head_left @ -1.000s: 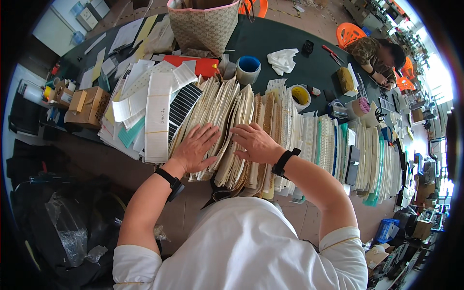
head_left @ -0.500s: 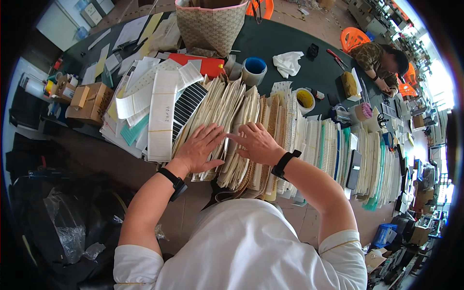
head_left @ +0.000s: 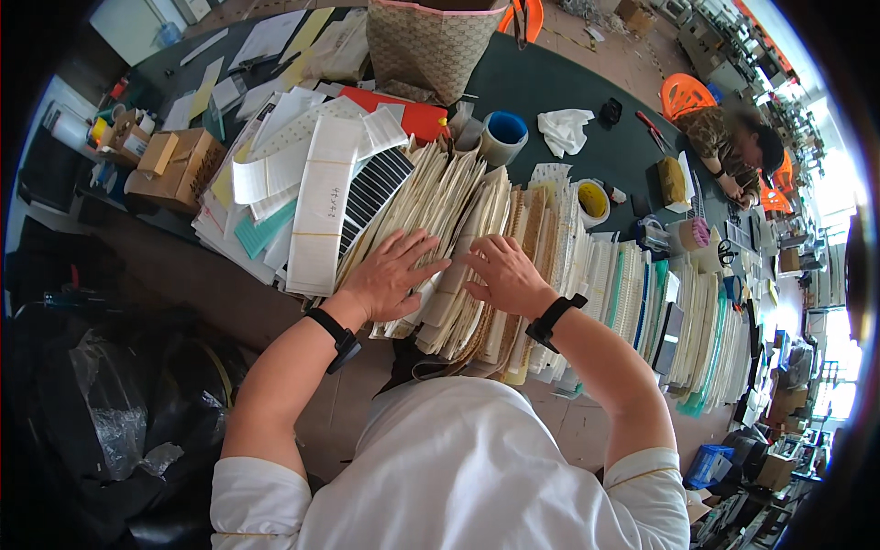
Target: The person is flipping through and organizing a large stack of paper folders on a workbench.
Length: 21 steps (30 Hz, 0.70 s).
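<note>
Slightly away from my left hand has gone my right hand, where half a second ago their fingertips nearly met; the worktop and what it carries sit farther right in view. At far left stands a cardboard box with a smaller carton on it. Next come loose papers, a teal sheet, a long white card strip with a band around it, and a black-striped sheet. Beside these begins the long row of paper bundles, standing on edge along the side nearest me. My left hand lies palm down on them, fingers spread, index finger pointing right. Just beyond it, my right hand rests on the bundles with bent fingers; I cannot tell whether they pinch a sheet. Behind the row stand a blue-cored tape roll and, farther right, a yellow-cored roll. A flat black object leans against the right-hand bundles, and a co-worker sits beyond.
</note>
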### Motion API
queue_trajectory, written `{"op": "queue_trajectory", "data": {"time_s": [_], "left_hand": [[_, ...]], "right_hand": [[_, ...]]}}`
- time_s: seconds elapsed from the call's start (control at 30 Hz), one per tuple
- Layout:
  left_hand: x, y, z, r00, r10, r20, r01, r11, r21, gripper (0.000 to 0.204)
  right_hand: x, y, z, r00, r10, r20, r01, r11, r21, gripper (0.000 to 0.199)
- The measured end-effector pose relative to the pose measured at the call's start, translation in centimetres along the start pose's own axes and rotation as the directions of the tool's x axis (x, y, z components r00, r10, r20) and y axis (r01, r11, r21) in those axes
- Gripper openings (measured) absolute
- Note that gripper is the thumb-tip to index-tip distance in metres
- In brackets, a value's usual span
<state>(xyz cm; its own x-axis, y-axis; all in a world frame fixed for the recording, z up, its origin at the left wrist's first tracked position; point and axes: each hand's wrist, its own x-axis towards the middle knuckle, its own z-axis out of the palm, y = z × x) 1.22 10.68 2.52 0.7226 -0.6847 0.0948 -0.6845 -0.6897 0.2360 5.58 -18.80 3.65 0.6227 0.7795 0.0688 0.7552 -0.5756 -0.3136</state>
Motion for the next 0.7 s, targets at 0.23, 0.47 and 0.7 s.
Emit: {"op": "queue_trajectory", "data": {"time_s": [0.23, 0.47, 0.7], "left_hand": [[-0.2, -0.41, 0.64, 0.999, -0.02, -0.043, 0.017, 0.997, -0.077, 0.08], [-0.15, -0.61, 0.88, 0.999, -0.011, -0.047, 0.007, 0.997, -0.075, 0.077], [-0.21, -0.26, 0.6, 1.0, -0.021, -0.003, 0.021, 0.997, -0.07, 0.08]], "right_hand": [[-0.18, -0.03, 0.3, 0.999, 0.002, -0.033, -0.003, 1.0, -0.012, 0.047], [-0.53, 0.09, 0.54, 0.999, 0.033, 0.006, -0.033, 0.999, -0.039, 0.05], [-0.61, -0.19, 0.38, 0.997, 0.075, 0.023, -0.075, 0.997, -0.023, 0.052]]}}
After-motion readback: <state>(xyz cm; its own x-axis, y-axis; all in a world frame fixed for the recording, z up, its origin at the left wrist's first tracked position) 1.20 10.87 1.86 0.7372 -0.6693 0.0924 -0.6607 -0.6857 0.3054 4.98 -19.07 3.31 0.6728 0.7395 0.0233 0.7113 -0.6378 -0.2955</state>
